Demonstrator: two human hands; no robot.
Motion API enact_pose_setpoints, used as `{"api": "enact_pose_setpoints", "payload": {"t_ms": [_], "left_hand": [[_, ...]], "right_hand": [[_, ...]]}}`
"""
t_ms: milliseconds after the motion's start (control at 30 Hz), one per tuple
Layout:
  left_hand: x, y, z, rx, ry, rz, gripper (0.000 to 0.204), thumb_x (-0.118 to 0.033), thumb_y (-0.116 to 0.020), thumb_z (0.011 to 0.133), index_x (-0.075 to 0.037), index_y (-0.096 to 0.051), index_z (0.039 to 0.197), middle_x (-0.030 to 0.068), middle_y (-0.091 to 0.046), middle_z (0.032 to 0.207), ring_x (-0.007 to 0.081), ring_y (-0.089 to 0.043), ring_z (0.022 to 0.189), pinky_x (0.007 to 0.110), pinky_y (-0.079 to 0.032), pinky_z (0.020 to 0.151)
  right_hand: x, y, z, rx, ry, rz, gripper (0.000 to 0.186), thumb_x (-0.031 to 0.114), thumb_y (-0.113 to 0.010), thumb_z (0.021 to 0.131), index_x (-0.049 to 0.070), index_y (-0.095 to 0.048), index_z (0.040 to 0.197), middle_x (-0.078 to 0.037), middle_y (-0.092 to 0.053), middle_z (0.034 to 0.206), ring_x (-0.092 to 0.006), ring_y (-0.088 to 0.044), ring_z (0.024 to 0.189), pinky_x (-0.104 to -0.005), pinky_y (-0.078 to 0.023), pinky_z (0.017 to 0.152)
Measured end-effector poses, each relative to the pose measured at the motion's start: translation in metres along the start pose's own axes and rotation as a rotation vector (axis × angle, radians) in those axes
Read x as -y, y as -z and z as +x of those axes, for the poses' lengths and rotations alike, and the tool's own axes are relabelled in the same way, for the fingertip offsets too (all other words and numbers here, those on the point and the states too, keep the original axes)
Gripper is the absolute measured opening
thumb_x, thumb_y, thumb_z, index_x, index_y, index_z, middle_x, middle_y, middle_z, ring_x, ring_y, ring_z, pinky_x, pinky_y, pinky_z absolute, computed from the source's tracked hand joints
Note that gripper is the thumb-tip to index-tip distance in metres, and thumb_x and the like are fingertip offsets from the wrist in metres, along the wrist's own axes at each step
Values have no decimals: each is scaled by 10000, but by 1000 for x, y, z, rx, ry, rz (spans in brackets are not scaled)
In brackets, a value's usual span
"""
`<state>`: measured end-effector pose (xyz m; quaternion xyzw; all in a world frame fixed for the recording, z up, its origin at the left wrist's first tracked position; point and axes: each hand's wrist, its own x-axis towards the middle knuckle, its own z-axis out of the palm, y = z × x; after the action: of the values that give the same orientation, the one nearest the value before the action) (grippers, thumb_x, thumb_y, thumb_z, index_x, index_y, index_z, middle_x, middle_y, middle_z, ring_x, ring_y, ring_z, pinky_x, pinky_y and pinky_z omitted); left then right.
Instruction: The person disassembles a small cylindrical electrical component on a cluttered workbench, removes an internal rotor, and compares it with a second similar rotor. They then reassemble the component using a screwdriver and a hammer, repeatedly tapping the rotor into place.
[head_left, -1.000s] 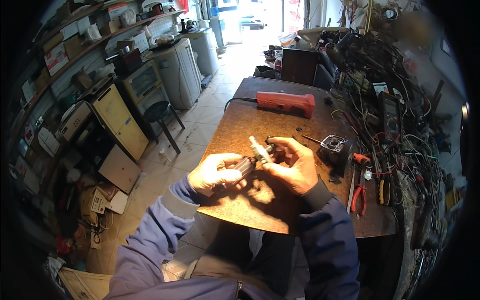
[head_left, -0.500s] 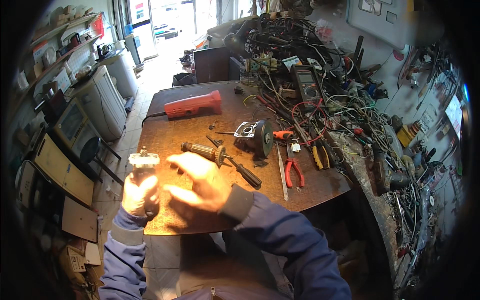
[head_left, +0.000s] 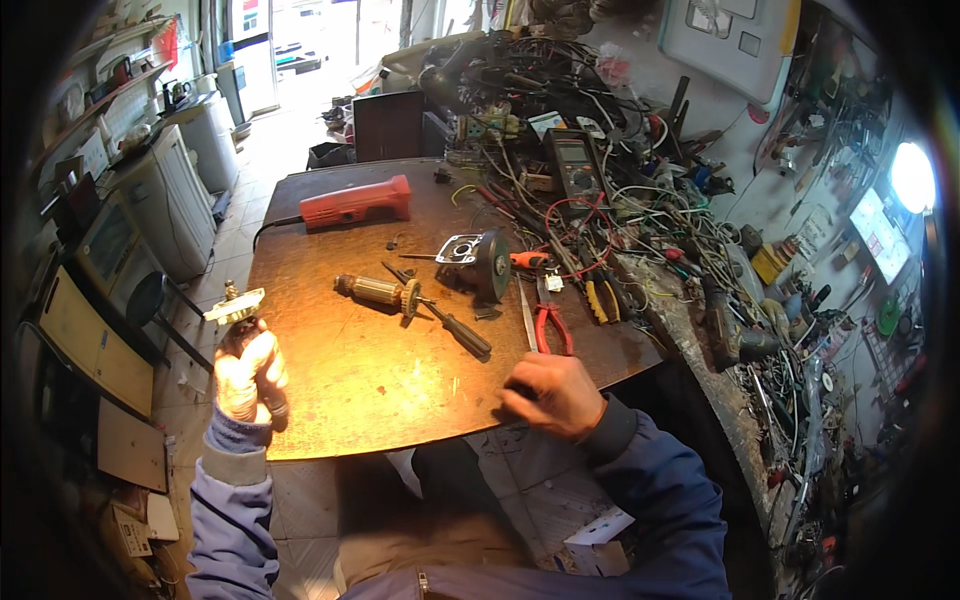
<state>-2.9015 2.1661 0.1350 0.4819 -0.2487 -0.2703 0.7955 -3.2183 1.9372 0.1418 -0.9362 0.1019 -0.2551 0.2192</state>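
Observation:
My left hand (head_left: 250, 370) grips a dark part topped by a light metal housing (head_left: 234, 309) with a short shaft, held upright at the table's left side. My right hand (head_left: 548, 397) is curled near the front edge, below red-handled pliers (head_left: 553, 325); whether it holds anything is hidden. On the wooden table (head_left: 360, 410) lie an armature (head_left: 376, 292), a screwdriver (head_left: 462, 337), a thin metal blade (head_left: 528, 320) and a grinder head (head_left: 482, 267) with a square plate and dark disc. A red tool housing (head_left: 352, 205) with a cord lies toward the back.
Tangled wires, a multimeter (head_left: 575, 170) and yellow-handled pliers (head_left: 604, 298) crowd the table's right side. A cluttered side bench (head_left: 735, 400) runs along the right. A stool (head_left: 150, 300), cabinets (head_left: 100, 325) and shelves line the left. A bright lamp (head_left: 910, 178) shines at right.
Since a second ago my left hand has moved left with the part. My right hand let go of it and moved right and down toward the table's front edge. The view has also shifted.

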Motion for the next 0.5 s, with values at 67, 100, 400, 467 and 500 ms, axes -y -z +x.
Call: {"api": "enact_pose_setpoints", "payload": {"t_ms": [67,100,400,467,500], "left_hand": [[0,3,-1,0,-8,-5,258,-86,-667,898,-50,-533,1116,-3,-499,714,97,-470,529,253,-418,476],[-2,1,-2,-9,-5,-5,250,-55,-663,884,-50,-532,1097,-8,-483,694,101,-463,529,259,-421,477],[0,-2,2,-30,30,20,244,-82,-688,876,-67,-545,1074,-7,-508,682,94,-452,480,248,-388,434],[1,-6,3,-41,41,35,246,-85,-693,874,-65,-545,1070,-6,-508,683,93,-453,483,245,-388,434],[0,-5,2,-54,47,46,247,-87,-696,873,-64,-546,1068,-6,-507,684,92,-453,484,244,-388,434]], "right_hand": [[-12,8,-9,-10,-101,-11,183,174,-732,823,22,-638,787,-146,-609,762,-347,-622,695,-420,-493,617],[-17,11,-13,-36,-145,14,182,173,-736,822,20,-646,785,-149,-618,764,-347,-626,697,-415,-495,620],[-55,-7,-31,-347,-420,214,203,141,-773,830,-20,-675,754,-107,-660,660,-142,-607,564,-295,-453,528],[-57,-9,-34,-379,-438,255,200,134,-774,829,-22,-674,752,-101,-654,654,-135,-597,561,-292,-447,526],[-58,-10,-35,-392,-449,302,200,132,-774,829,-22,-673,752,-98,-649,648,-128,-590,560,-290,-443,524]]}}
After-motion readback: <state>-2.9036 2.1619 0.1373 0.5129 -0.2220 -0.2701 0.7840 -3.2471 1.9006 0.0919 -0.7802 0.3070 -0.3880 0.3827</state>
